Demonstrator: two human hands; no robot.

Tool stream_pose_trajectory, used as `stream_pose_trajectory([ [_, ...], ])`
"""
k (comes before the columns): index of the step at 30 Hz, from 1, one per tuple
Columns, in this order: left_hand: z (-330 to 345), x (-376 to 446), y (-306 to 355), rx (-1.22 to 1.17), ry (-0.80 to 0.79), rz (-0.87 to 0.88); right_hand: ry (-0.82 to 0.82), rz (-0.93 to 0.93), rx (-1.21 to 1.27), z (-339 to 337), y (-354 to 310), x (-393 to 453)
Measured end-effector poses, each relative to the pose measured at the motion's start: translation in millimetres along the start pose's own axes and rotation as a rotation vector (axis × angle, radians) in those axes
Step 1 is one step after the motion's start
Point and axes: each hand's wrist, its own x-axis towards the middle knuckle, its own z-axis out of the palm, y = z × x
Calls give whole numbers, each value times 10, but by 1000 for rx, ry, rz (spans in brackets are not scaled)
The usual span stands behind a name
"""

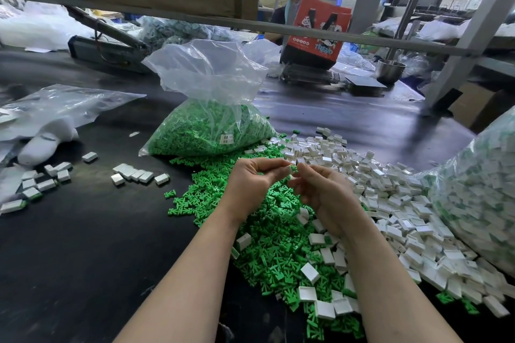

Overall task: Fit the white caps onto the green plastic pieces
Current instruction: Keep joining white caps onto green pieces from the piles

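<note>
My left hand [252,184] and my right hand [323,195] meet fingertip to fingertip above a heap of loose green plastic pieces [267,234]. Between the fingertips sits a small green piece [293,168] joined to a white cap, pinched from both sides. A wide pile of white caps [390,195] spreads to the right of the green heap. Several capped pieces [136,175] lie in small groups on the dark table to the left.
An open clear bag of green pieces [211,128] stands behind my hands. A large bag of capped pieces [479,198] bulges at the right edge. A white glove [44,142] and plastic film lie far left. A person sits across the table behind a red bag [317,33].
</note>
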Motion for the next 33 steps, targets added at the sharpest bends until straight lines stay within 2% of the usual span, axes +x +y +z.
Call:
stream_pose_trajectory([
  [5,35,-10,38,-87,-11,-32,-186,103,77,28,3,5],
  [8,69,-11,34,-115,-18,-63,-241,96,85,34,32,11],
  [13,82,-22,45,-132,-31,-95,-250,83,199,29,68,9],
  [23,81,-11,47,-12,-39,-24,-221,49,211,25,86,14],
  [29,69,-1,41,8,-212,-35,-228,25,230,29,89,13],
  [33,98,0,25,19,-218,-30,-230,49,237,38,90,25],
])
